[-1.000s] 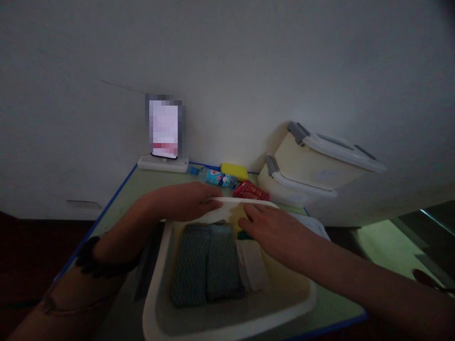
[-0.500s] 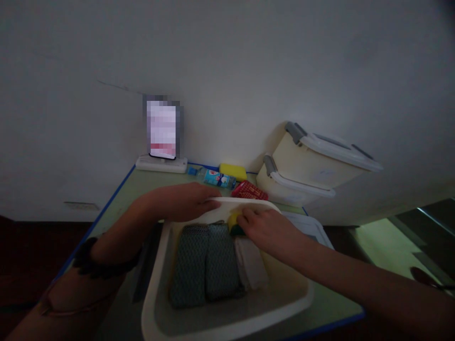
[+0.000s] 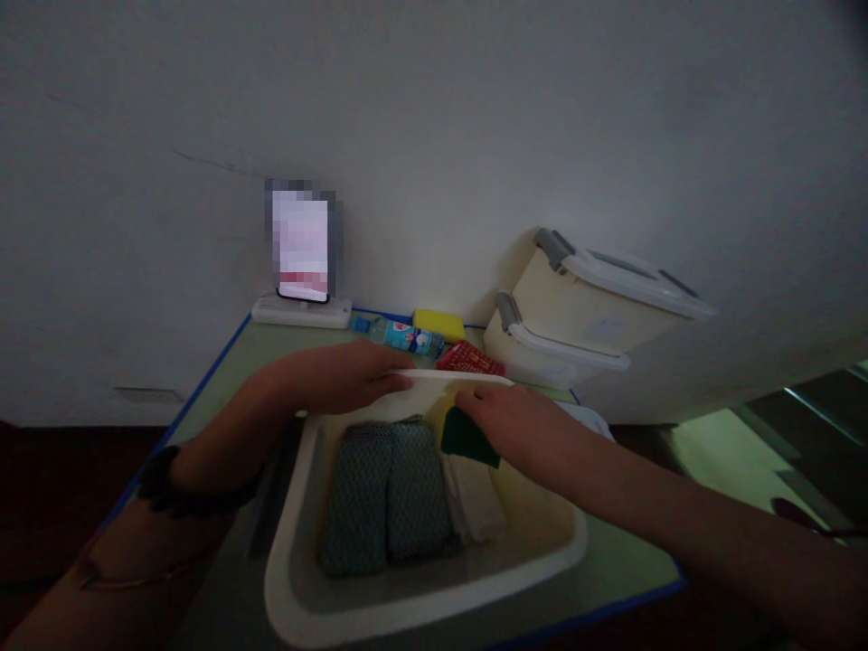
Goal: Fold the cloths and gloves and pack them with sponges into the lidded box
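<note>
A white plastic basin (image 3: 298, 579) sits on a green table. Inside lie two folded grey-green cloths (image 3: 386, 493) side by side and a white folded cloth (image 3: 475, 502) to their right. My left hand (image 3: 339, 375) rests on the basin's far rim, fingers curled over the edge. My right hand (image 3: 515, 425) is closed on a yellow sponge with a dark green scouring side (image 3: 467, 437), held just above the basin's far right corner.
Against the wall stand a phone on a white base (image 3: 302, 312), a small plastic bottle (image 3: 400, 336), a yellow sponge (image 3: 439, 324), a red mesh item (image 3: 471, 359) and two stacked cream lidded bins (image 3: 583, 316). The table's blue edge (image 3: 203, 380) runs at left.
My right hand reached into the basin's far corner, closed on the sponge and lifted it, green side now showing. The left hand stayed on the rim.
</note>
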The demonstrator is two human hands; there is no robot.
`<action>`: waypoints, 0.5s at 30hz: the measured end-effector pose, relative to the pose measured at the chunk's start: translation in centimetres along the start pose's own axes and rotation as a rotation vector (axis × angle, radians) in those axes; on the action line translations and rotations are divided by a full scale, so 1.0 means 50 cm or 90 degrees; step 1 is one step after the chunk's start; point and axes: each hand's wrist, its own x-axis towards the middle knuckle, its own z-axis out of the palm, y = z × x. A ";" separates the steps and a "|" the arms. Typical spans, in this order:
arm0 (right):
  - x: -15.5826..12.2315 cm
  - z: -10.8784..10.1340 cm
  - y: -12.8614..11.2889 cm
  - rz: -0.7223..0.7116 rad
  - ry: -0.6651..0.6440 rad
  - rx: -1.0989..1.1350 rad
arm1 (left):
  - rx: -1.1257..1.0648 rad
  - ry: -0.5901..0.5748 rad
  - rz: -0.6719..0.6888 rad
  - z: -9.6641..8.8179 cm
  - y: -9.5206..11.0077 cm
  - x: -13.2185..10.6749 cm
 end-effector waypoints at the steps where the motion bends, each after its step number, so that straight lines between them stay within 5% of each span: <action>1: 0.004 0.006 0.000 -0.002 -0.005 0.002 | -0.002 0.004 -0.003 0.001 -0.005 0.001; 15: 0.034 0.023 -0.011 -0.001 0.016 -0.045 | -0.032 0.041 -0.011 0.003 -0.017 0.001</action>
